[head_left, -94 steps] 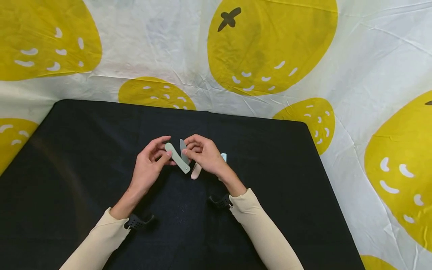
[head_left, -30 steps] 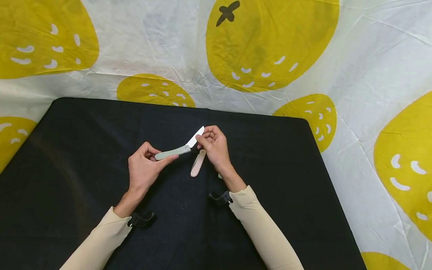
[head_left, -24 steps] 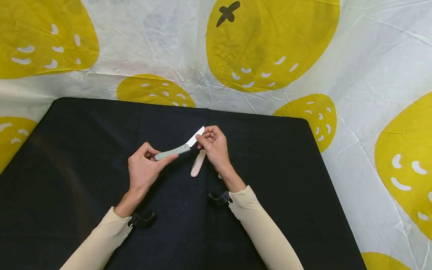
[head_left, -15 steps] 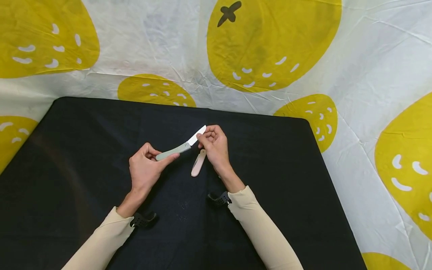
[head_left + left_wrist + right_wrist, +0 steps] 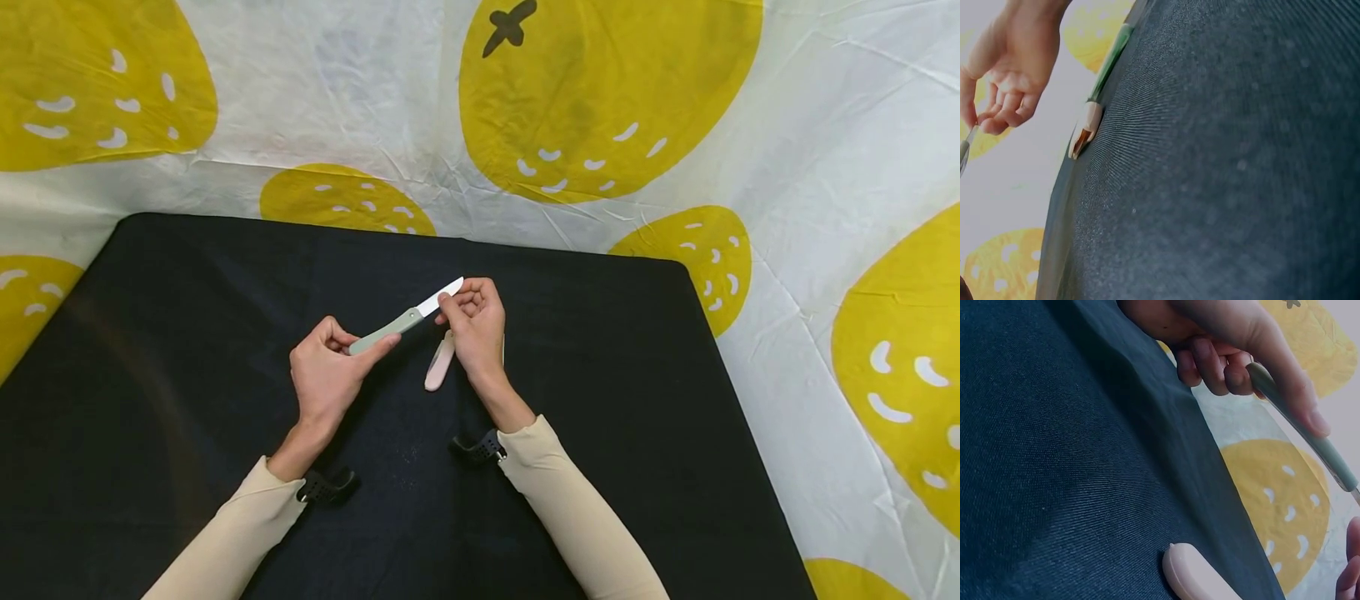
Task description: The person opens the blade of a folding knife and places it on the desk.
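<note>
A folding knife with a pale green handle hangs above the table, its blade swung out nearly in line with the handle. My left hand grips the handle between thumb and fingers, clearly seen in the right wrist view, where the green handle runs along the thumb. With thumb and fingertips, my right hand pinches the blade near its tip. Below it lies a folded pink pocket knife, its upper end covered by the right hand.
Black cloth covers the table. Past the pink knife, the left wrist view shows a long green object lying on the cloth, mostly hidden by my right hand in the head view. A white curtain with yellow fruit shapes hangs behind the far edge.
The blade, folded close to the handle about three seconds ago, has swung out and straightened further. My right hand has carried its tip up and away; the left hand has turned the handle flatter.
</note>
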Demonstrator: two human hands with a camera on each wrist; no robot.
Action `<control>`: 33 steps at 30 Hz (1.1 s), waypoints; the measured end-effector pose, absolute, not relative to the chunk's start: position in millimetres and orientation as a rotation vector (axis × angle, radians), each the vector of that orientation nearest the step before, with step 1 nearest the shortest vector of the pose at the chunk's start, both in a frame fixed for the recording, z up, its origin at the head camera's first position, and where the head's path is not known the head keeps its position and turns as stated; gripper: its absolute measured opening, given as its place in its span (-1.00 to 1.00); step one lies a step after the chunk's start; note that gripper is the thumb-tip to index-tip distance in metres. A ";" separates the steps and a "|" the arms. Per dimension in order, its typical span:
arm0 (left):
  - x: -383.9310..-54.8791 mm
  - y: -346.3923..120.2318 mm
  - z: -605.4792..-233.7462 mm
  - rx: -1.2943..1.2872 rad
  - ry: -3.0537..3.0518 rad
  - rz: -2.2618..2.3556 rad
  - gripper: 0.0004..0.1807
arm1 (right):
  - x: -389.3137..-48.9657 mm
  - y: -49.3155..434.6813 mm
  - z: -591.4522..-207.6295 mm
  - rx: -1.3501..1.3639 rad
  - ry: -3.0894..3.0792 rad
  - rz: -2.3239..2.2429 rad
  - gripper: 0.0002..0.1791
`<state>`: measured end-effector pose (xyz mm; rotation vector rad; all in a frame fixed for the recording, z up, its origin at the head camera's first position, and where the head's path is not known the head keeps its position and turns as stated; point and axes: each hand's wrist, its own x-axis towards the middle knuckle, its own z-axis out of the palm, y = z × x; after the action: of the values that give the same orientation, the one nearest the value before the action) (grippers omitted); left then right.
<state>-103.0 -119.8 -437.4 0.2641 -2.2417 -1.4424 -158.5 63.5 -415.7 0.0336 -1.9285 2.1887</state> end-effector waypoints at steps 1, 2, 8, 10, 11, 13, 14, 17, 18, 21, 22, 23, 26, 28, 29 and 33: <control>-102.9 -119.5 -437.8 0.269 -2.243 -1.448 -0.47 | -158.8 63.3 -416.2 0.030 -1.928 2.187 -0.79; -102.9 -119.2 -438.4 0.272 -2.248 -1.455 -0.47 | -158.8 63.1 -416.3 0.030 -1.926 2.187 -0.79; -101.0 -119.1 -441.1 0.301 -2.363 -1.477 -0.49 | -161.3 64.2 -418.1 0.052 -1.956 2.212 -0.78; -99.2 -119.8 -440.7 0.295 -2.409 -1.477 -0.51 | -162.7 65.3 -418.2 0.057 -1.989 2.209 -0.77; -98.1 -120.2 -440.1 0.283 -2.428 -1.480 -0.53 | -163.5 66.1 -418.0 0.059 -2.009 2.198 -0.76; -95.7 -121.3 -438.8 0.246 -2.457 -1.497 -0.56 | -165.3 67.2 -417.0 0.061 -2.037 2.184 -0.73; -94.4 -122.0 -437.8 0.222 -2.469 -1.503 -0.57 | -166.5 67.7 -416.3 0.064 -2.053 2.170 -0.71; -90.0 -123.9 -435.5 0.159 -2.502 -1.515 -0.60 | -170.9 68.4 -414.0 0.080 -2.103 2.129 -0.63; -88.5 -124.6 -435.0 0.143 -2.510 -1.512 -0.60 | -172.6 68.3 -413.3 0.089 -2.121 2.117 -0.60; -84.4 -126.2 -434.4 0.101 -2.528 -1.497 -0.61 | -177.6 67.1 -411.6 0.123 -2.185 2.082 -0.55; -83.2 -126.8 -434.5 0.090 -2.530 -1.493 -0.61 | -178.9 66.5 -411.0 0.135 -2.208 2.070 -0.54; -82.0 -127.3 -434.3 0.081 -2.530 -1.491 -0.61 | -180.6 65.7 -410.8 0.149 -2.229 2.059 -0.54; -78.4 -129.1 -434.8 0.067 -2.521 -1.487 -0.61 | -184.9 63.3 -410.0 0.188 -2.287 2.045 -0.54; -76.3 -130.6 -434.8 0.067 -2.511 -1.482 -0.62 | -187.4 61.6 -409.4 0.218 -2.331 2.039 -0.53; -75.4 -131.3 -434.8 0.065 -2.508 -1.475 -0.62 | -188.7 60.8 -409.3 0.235 -2.356 2.034 -0.53; -72.4 -134.5 -434.9 0.064 -2.514 -1.424 -0.65 | -192.5 58.7 -408.3 0.298 -2.499 1.965 -0.49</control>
<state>-72.4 -134.5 -434.9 0.0642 -2.5135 -1.4238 -192.5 58.7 -408.3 0.2982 -2.4990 1.9653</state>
